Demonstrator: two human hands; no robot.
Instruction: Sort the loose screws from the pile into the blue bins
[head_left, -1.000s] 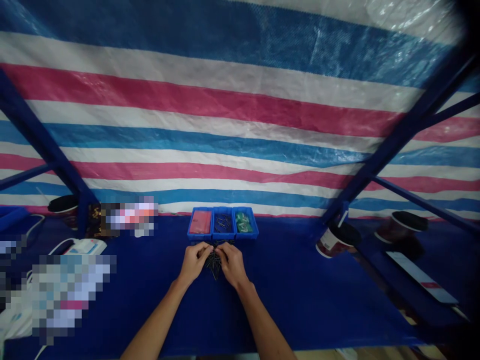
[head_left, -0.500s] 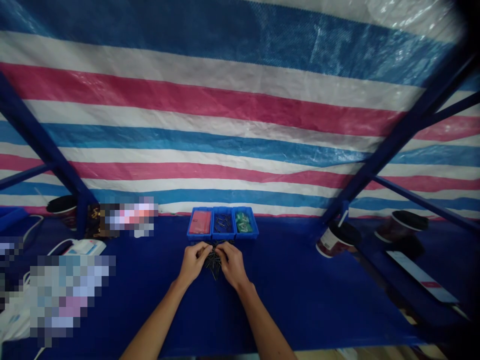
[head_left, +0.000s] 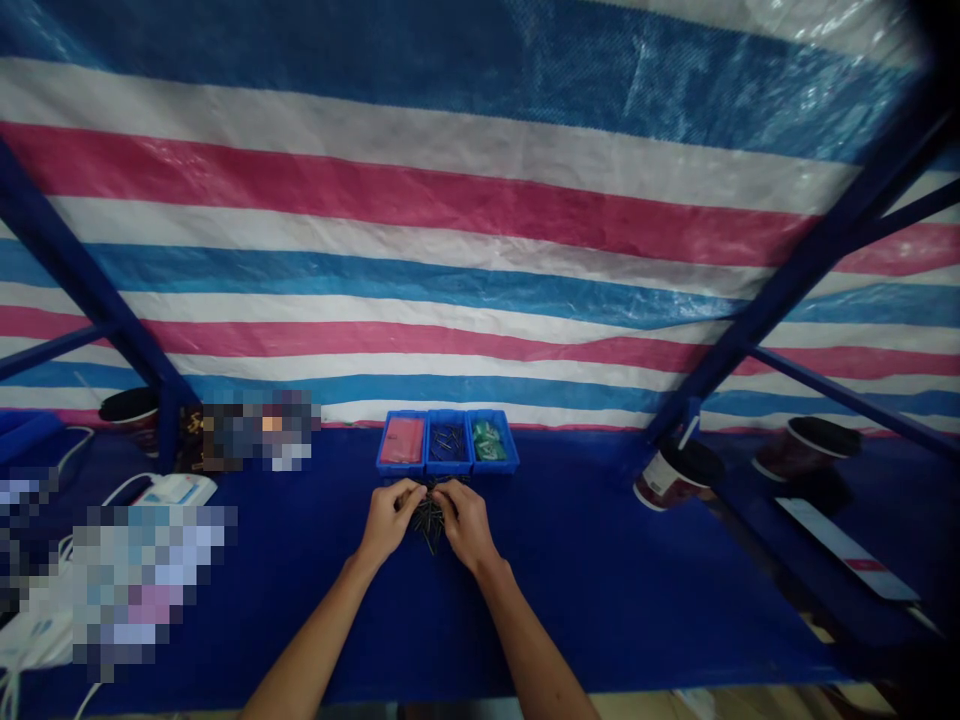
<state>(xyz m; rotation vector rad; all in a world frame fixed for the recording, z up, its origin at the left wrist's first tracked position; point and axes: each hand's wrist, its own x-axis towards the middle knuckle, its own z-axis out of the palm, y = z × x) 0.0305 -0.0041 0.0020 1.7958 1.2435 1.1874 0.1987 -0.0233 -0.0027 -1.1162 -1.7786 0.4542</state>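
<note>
My left hand (head_left: pixel 388 522) and my right hand (head_left: pixel 466 526) are curled close together over a small heap of dark screws (head_left: pixel 429 522) on the blue table cover (head_left: pixel 600 600). Their fingertips reach into the heap, and whether they hold any screw is hidden. Just beyond the hands stand three joined blue bins. The left bin (head_left: pixel 402 441) has a red packet, the middle bin (head_left: pixel 448 441) has dark screws, and the right bin (head_left: pixel 489 441) has green packets.
A striped tarp (head_left: pixel 480 260) hangs behind the table, framed by blue steel struts (head_left: pixel 817 270). Dark-lidded tubs (head_left: pixel 677 474) stand at the right and far left. A white device with a cable (head_left: pixel 176 489) and blurred objects lie at the left.
Both hands stay at the heap with only slight finger movement. The view has shifted a little, and nothing has visibly been moved away.
</note>
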